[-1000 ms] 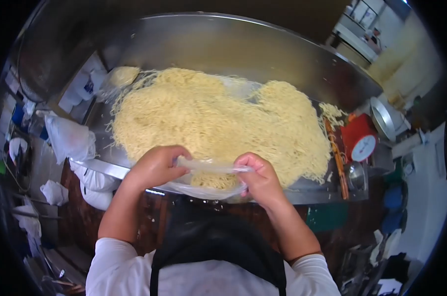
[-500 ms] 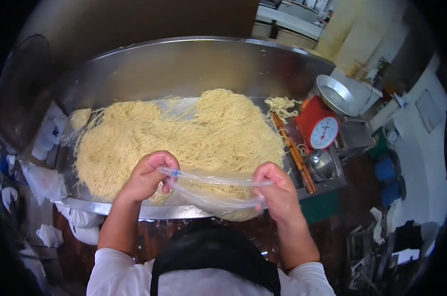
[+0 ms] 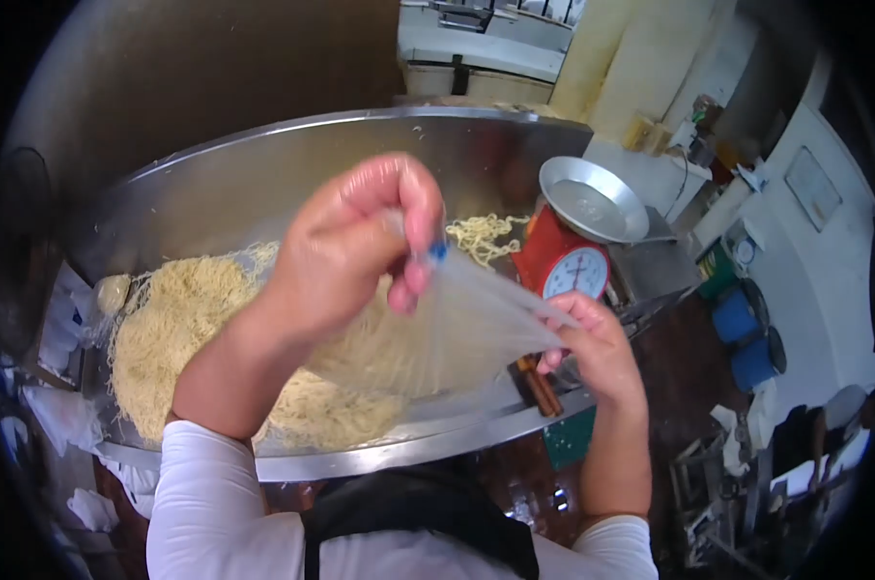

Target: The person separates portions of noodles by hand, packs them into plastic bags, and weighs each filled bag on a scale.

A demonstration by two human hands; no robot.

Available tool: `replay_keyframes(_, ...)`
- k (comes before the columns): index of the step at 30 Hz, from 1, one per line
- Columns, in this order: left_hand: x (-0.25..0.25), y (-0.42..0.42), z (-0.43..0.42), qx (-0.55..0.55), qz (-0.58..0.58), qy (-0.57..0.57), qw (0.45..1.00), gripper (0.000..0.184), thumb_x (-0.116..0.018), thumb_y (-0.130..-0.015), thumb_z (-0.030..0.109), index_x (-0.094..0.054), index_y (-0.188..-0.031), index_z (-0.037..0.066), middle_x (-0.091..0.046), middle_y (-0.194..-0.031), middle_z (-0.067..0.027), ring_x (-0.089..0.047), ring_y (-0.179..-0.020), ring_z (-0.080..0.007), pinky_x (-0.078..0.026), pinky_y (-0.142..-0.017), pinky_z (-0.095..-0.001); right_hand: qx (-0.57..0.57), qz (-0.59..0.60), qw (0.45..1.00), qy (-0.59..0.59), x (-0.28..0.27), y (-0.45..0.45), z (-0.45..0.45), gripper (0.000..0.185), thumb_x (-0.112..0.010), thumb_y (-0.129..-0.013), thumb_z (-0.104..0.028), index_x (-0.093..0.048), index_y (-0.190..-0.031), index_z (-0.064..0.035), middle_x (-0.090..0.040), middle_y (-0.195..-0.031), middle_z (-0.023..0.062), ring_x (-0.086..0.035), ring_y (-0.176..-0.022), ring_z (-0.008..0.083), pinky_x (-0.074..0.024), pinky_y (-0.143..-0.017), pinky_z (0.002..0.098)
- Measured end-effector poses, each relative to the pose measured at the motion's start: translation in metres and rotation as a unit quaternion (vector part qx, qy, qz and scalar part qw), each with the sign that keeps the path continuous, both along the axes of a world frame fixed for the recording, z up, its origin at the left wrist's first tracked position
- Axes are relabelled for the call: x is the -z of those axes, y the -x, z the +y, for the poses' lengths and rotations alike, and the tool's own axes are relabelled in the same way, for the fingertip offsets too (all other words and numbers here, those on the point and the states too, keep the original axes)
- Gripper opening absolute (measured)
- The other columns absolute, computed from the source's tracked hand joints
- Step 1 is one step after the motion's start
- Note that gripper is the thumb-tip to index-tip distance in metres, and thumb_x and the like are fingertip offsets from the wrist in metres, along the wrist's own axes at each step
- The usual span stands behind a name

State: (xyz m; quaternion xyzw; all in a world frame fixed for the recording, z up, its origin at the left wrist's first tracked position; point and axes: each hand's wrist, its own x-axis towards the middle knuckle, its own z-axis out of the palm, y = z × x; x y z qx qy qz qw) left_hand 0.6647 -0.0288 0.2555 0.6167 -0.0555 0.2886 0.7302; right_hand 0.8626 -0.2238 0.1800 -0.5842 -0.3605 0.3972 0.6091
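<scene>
My left hand point(image 3: 360, 237), raised in front of the tray, pinches one end of a clear plastic bag's point(image 3: 447, 333) mouth beside a small blue mark. Lower and to the right, my right hand point(image 3: 592, 348) grips the other end between thumb and fingers. The bag is stretched taut between both hands and hangs down in a blur. Pale noodles show through it, but I cannot tell whether they are inside or behind. A big heap of noodles point(image 3: 181, 319) lies in the metal tray point(image 3: 360, 464), partly hidden by my left arm.
A red dial scale point(image 3: 558, 256) with a metal pan point(image 3: 597, 198) stands at the tray's right end. Near it lie a small noodle clump point(image 3: 481, 237) and wooden rods point(image 3: 537, 387). Blue bins point(image 3: 751, 358) stand on the floor at right. White plastic bags point(image 3: 60, 416) hang at left.
My left hand has risen and moved right, pulling the bag's mouth from level to slanted. My right hand has moved slightly right and up. The view has shifted, with the scale now further left.
</scene>
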Motion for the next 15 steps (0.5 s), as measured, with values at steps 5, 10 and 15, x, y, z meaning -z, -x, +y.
replay_keyframes(5, -0.047, -0.091, -0.01, -0.121, -0.034, -0.014, 0.992, 0.009, -0.048, -0.091, 0.009, -0.048, -0.083, 0.009, -0.048, -0.063, -0.0018, -0.045, -0.045, -0.0069, -0.044, -0.042, -0.0235, 0.041, -0.067, 0.991, -0.106, -0.066, -0.09, -0.011, 0.006, -0.053, -0.089, -0.004, -0.057, -0.093, -0.0021, -0.057, -0.078, 0.0032, -0.053, -0.055, 0.0073, -0.0519, -0.055, 0.0254)
replay_keyframes(10, -0.07, -0.194, -0.01, -0.201, -0.018, 0.056, 0.978, 0.009, -0.046, -0.09, 0.005, -0.049, -0.085, 0.012, -0.051, -0.065, -0.0006, -0.046, -0.047, -0.0082, -0.043, -0.046, -0.0265, 0.111, -0.127, 0.966, -0.197, -0.119, -0.186, -0.002, 0.006, -0.051, -0.086, -0.01, -0.055, -0.09, -0.0077, -0.051, -0.065, -0.001, -0.052, -0.052, 0.0098, -0.0467, -0.05, 0.0242)
replay_keyframes(15, -0.071, -0.279, 0.006, -0.201, 0.0, 0.055, 0.978, 0.009, -0.046, -0.089, 0.003, -0.05, -0.088, 0.012, -0.055, -0.068, -0.0014, -0.052, -0.051, -0.0108, -0.048, -0.05, -0.0292, 0.173, -0.147, 0.956, -0.188, -0.147, -0.264, 0.018, 0.006, -0.05, -0.086, -0.012, -0.054, -0.09, -0.0109, -0.05, -0.065, -0.0018, -0.055, -0.055, 0.0113, -0.0433, -0.052, 0.0242)
